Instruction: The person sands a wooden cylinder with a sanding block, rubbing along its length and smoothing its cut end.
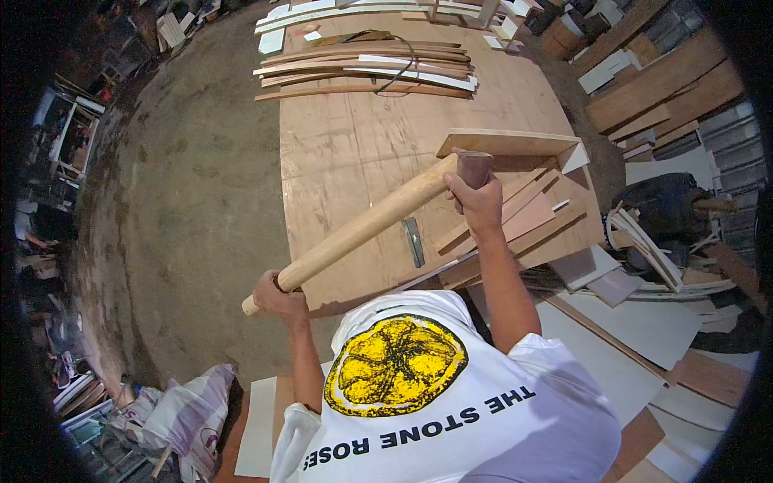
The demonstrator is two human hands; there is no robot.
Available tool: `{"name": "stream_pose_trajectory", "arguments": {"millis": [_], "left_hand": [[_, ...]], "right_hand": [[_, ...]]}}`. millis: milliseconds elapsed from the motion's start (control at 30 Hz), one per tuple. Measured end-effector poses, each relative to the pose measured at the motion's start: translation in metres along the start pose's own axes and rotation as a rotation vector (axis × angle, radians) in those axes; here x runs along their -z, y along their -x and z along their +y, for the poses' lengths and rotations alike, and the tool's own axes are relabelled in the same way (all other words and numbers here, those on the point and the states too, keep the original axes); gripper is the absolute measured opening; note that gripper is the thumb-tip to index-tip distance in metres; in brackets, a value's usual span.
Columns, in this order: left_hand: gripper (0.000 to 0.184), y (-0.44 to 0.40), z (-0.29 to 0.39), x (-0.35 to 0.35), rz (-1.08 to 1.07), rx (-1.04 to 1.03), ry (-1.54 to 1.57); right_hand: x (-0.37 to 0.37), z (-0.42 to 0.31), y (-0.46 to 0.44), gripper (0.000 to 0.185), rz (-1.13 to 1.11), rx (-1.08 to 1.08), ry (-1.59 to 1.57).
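Note:
A long round wooden post [370,221] is held slantwise in front of me, over the plywood-topped table [338,177]. Near its lower left end, my left hand [280,295] is closed around the wood. My right hand [477,200] is at the upper right end, thumb and fingers closed on a brown sheet of sandpaper [475,169] that is wrapped over the post there. Part of the right hand's fingers is hidden behind the sheet. Below the post, a small dark grey tool [414,242] lies on the tabletop; its kind is unclear.
Thin wooden strips [362,71] with a dark cord lie across the table's far part. An upright board [515,143] and loose planks [515,209] are on its right. Stacked boards [644,322] lie to my right; a white sack [193,410] is at lower left.

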State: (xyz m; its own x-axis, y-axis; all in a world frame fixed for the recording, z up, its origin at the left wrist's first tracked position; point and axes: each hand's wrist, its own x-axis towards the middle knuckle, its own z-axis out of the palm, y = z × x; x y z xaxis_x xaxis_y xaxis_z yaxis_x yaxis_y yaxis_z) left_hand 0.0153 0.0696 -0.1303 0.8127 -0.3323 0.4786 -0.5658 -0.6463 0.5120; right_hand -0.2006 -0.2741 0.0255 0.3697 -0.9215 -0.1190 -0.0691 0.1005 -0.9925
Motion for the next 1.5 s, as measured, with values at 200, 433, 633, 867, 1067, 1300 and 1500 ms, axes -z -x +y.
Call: {"name": "stream_pose_trajectory", "arguments": {"millis": [200, 433, 633, 867, 1067, 1300, 1500], "left_hand": [[0.045, -0.013, 0.022, 0.015, -0.088, -0.115, -0.108], [0.064, -0.033, 0.054, 0.017, -0.153, -0.12, 0.024], [0.065, -0.066, 0.107, 0.052, -0.229, -0.249, 0.122], [0.072, -0.081, 0.144, 0.061, -0.318, -0.476, 0.339], [0.074, -0.084, 0.161, 0.066, -0.455, -0.453, 0.428], [0.072, -0.076, 0.17, 0.079, -0.455, -0.426, 0.358], [0.064, -0.078, 0.18, 0.098, -0.486, -0.418, 0.323]], "right_hand": [[-0.021, -0.02, 0.029, 0.056, -0.033, 0.068, -0.174], [-0.033, -0.022, 0.045, 0.059, -0.095, 0.163, -0.295], [-0.036, -0.022, 0.056, 0.058, -0.123, 0.261, -0.396], [-0.025, -0.03, 0.065, 0.06, -0.133, 0.279, -0.41], [-0.019, -0.026, 0.069, 0.061, -0.125, 0.297, -0.428], [-0.011, -0.016, 0.065, 0.056, -0.137, 0.293, -0.571], [-0.015, -0.043, 0.078, 0.056, -0.105, 0.277, -0.528]]}}
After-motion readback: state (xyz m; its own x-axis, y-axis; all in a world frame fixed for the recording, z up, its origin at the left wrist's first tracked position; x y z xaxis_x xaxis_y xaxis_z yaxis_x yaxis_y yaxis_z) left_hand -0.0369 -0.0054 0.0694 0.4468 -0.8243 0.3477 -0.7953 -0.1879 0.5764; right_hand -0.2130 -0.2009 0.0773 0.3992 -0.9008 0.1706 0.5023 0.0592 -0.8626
